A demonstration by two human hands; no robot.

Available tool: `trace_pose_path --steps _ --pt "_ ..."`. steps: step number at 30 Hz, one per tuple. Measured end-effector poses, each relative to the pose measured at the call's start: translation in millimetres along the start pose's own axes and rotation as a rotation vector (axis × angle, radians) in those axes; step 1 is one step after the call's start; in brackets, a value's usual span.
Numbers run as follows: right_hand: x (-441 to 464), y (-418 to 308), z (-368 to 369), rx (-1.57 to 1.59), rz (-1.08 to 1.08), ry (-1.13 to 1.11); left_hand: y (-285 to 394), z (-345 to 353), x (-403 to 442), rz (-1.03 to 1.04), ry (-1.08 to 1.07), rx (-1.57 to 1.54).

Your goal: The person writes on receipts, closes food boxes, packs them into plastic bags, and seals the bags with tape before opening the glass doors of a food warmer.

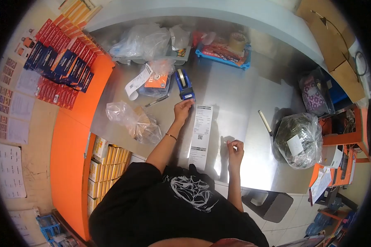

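Observation:
My left hand (pixel 183 110) is closed in a pinch at the near end of a blue tape dispenser (pixel 184 84). Whatever is between those fingertips is too small to make out. A long printed receipt (pixel 200 131) lies flat on the metal table, between my two hands. To its right, my right hand (pixel 235 149) is raised above the near part of the table, its fingers closed; a tiny pale spot shows at the fingertips, too small to name. A pen (pixel 157 100) lies left of the dispenser, beside a curled receipt (pixel 137 82) on a plastic-wrapped packet (pixel 156 85).
Clear plastic bags (pixel 144 41) fill a grey tray at the back, beside a blue basket (pixel 223 61). A crumpled bag (pixel 134 121) lies left. At right are a marker (pixel 266 122) and a full plastic bag (pixel 299 142). Boxes (pixel 64 61) line the left shelf.

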State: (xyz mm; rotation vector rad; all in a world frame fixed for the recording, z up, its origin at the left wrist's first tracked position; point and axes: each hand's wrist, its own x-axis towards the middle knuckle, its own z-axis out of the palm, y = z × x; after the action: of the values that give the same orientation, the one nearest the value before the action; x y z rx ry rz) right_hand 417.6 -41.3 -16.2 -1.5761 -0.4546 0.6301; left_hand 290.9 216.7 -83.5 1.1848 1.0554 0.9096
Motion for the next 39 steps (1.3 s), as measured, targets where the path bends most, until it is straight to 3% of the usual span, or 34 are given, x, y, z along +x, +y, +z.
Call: trace_pose_path --steps 1,3,7,9,10,11,12,14,16,18,21,25,29,30,33,36,37,39 --pt "0 3 3 -0.001 0.006 0.001 -10 -4 3 -0.005 0.000 0.002" --pt "8 12 9 -0.101 -0.116 -0.045 -25 -6 9 -0.067 0.081 0.302" --pt "38 29 7 -0.094 -0.096 0.075 -6 3 1 -0.171 0.170 0.212" --pt "59 42 1 -0.239 -0.124 0.051 -20 4 -4 0.091 0.153 0.045" --pt "66 49 -2 -0.383 -0.147 0.023 -25 3 -7 0.085 0.152 0.041" --pt "70 54 -2 -0.528 -0.205 0.018 -24 3 -11 0.193 0.139 0.234" --pt "71 57 -8 -0.538 -0.212 0.015 -21 3 -14 0.305 0.129 0.425" --pt "70 57 -14 -0.587 -0.268 -0.053 2 11 -30 0.342 0.179 0.335" --pt "56 46 -21 -0.411 -0.211 -0.018 37 11 -57 0.371 0.248 0.268" --pt "37 24 -31 -0.234 -0.036 -0.173 65 -3 -90 0.389 0.135 -0.109" --pt "-12 -35 -15 -0.167 0.028 -0.399 126 -59 -149 0.468 0.193 -0.191" --pt "-58 -58 55 -0.101 -0.071 -0.877 157 -169 -201 0.515 0.620 -0.006" --pt "-120 -106 159 -0.103 -0.168 -1.343 204 -249 -224 0.502 0.994 -0.373" --pt "-129 -117 179 -0.068 -0.173 -1.441 214 -266 -226 0.470 1.123 -0.330" --pt "-140 -133 221 -0.043 -0.189 -1.411 218 -322 -210 0.396 1.146 -0.212" --pt "-129 -134 232 -0.110 -0.164 -1.180 196 -338 -144 0.271 0.970 0.336" --pt "-127 -132 230 -0.163 -0.095 -1.068 180 -323 -117 0.413 0.916 0.257" --pt "-118 -89 218 -0.173 0.004 -0.910 149 -304 -78 0.358 0.623 0.093"
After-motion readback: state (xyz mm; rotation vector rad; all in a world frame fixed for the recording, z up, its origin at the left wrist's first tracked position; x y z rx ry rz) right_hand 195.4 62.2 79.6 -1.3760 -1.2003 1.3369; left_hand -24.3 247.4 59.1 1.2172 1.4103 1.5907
